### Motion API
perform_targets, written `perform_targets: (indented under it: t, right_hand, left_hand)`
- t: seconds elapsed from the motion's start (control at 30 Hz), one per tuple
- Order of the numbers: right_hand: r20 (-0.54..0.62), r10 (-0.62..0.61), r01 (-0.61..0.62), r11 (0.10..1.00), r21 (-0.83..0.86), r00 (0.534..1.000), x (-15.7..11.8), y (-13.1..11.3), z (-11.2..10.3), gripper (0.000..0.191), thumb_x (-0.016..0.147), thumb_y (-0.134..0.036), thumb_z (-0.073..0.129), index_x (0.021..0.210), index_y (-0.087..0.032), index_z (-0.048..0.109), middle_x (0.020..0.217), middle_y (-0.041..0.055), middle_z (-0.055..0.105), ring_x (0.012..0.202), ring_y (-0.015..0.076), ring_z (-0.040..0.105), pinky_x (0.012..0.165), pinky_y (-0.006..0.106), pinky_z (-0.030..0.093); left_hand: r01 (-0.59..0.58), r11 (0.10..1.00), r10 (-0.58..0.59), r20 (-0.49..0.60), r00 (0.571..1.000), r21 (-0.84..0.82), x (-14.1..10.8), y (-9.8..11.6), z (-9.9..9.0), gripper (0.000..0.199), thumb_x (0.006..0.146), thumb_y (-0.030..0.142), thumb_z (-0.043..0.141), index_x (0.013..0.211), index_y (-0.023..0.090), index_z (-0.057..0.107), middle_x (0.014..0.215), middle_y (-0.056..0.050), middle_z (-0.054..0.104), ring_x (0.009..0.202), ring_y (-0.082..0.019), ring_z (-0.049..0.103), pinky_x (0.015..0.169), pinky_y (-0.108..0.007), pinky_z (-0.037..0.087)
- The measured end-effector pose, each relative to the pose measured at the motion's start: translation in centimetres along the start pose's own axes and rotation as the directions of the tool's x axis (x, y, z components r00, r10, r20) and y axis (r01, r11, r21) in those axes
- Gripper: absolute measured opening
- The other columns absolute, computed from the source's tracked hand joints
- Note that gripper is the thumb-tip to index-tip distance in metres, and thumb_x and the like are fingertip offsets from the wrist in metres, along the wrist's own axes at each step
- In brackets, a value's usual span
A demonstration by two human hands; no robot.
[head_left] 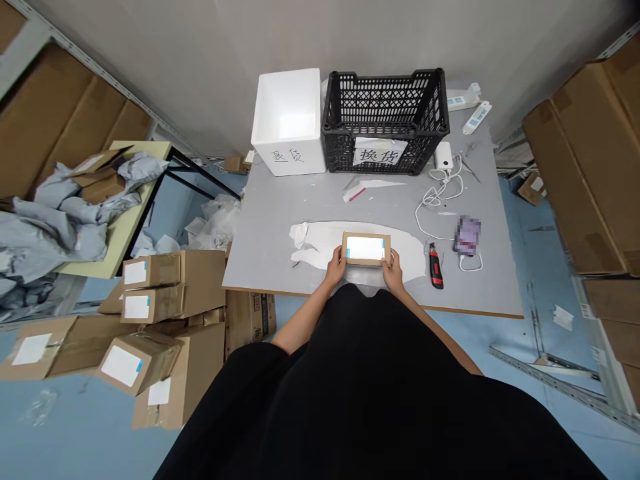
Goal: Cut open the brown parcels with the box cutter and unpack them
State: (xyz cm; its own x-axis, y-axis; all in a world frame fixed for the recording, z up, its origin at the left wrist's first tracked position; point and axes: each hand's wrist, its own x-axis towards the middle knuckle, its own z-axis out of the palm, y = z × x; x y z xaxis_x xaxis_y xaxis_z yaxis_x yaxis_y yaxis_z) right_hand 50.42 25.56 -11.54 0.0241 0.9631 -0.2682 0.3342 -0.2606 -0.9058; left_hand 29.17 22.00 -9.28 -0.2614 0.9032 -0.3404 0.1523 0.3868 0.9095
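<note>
Grey tabletop (270, 220) meets a plain wall (235, 40), and on it, in the head view, stands a black crate (345, 160), with a white foam box (300, 159) just beside its left end; on the near side of the crate, roughly in line with it, a small carton (367, 249) sits between the two hands, over a white sheet (320, 235) whose material is hard to make out; whether the carton touches the sheet or is lifted from it, I cannot tell; holding it well calls, I judge, for even, light pressure from both ends, so that it sits level without crushing, with the thumbs low at the corners so that the white label (365, 247) is left readable; the red-and-black cutter (435, 267), lying nearer than the crate's right end, is best given room; as for the fingers, those of the left hand (336, 268) pinch the carton's left end by its near corner, and those of the right hand (393, 272) pinch the right end in much the same way; the carton thus spans the gap between the two grips; how far the fingers curl underneath is hidden.
</note>
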Motion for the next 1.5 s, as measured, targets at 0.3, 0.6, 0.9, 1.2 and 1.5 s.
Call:
perform_targets:
  t: [0.3, 0.6, 0.9, 1.2, 1.5]
  right_hand:
    - [0.018, 0.031, -0.031, 0.999, -0.008, 0.999, -0.1, -0.1, 0.1, 0.071, 0.086, -0.058, 0.05, 0.149, -0.026, 0.037, 0.145, 0.0108, 0.056, 0.117, 0.0292, 0.064, 0.104, 0.049, 0.047]
    - [0.022, 0.025, -0.025, 1.0, -0.01, 0.999, 0.1, 0.3, 0.2, 0.073, 0.087, -0.059, 0.05, 0.149, -0.025, 0.036, 0.145, 0.0115, 0.056, 0.119, 0.0309, 0.062, 0.105, 0.05, 0.045]
    - [0.041, 0.01, -0.007, 0.998, -0.065, 0.999, 0.3, 1.8, 0.5, 0.071, 0.088, -0.057, 0.047, 0.149, -0.023, 0.035, 0.145, 0.0122, 0.056, 0.123, 0.0306, 0.06, 0.108, 0.05, 0.044]
    - [0.113, 0.016, -0.012, 0.999, -0.032, 0.993, 0.0, 2.6, 0.3, 0.079, 0.086, -0.058, 0.052, 0.153, -0.024, 0.028, 0.154, 0.0104, 0.047, 0.133, 0.0289, 0.054, 0.112, 0.049, 0.042]
    - [0.184, 0.064, -0.063, 0.998, -0.013, 0.981, -0.5, 3.8, -0.2, 0.103, 0.075, -0.061, 0.067, 0.158, -0.028, 0.016, 0.162, 0.0099, 0.033, 0.146, 0.028, 0.039, 0.119, 0.051, 0.033]
  left_hand:
    - [0.012, 1.0, -0.012, 0.013, 1.0, 0.01, 0.0, -0.2, -0.2, 0.05, 0.093, 0.022, 0.044, 0.143, 0.024, 0.042, 0.143, -0.007, 0.057, 0.131, -0.022, 0.054, 0.109, -0.038, 0.042]
    - [0.007, 0.999, -0.006, -0.001, 1.0, 0.038, 0.3, -0.7, -0.1, 0.051, 0.092, 0.021, 0.045, 0.143, 0.024, 0.043, 0.141, -0.007, 0.059, 0.128, -0.023, 0.057, 0.107, -0.039, 0.044]
    - [0.086, 0.989, -0.088, 0.008, 0.996, 0.124, 0.6, -1.7, 0.1, 0.051, 0.093, 0.023, 0.046, 0.144, 0.024, 0.042, 0.142, -0.006, 0.059, 0.128, -0.023, 0.057, 0.109, -0.038, 0.043]
    - [0.146, 0.987, -0.149, 0.048, 0.988, 0.066, 0.3, -2.6, -0.2, 0.057, 0.093, 0.029, 0.048, 0.149, 0.024, 0.037, 0.145, -0.01, 0.057, 0.131, -0.025, 0.055, 0.112, -0.041, 0.039]
    - [0.208, 0.978, -0.206, 0.053, 0.977, -0.031, -0.3, -4.1, -0.5, 0.063, 0.09, 0.028, 0.054, 0.15, 0.017, 0.037, 0.152, -0.016, 0.049, 0.14, -0.024, 0.047, 0.116, -0.038, 0.034]
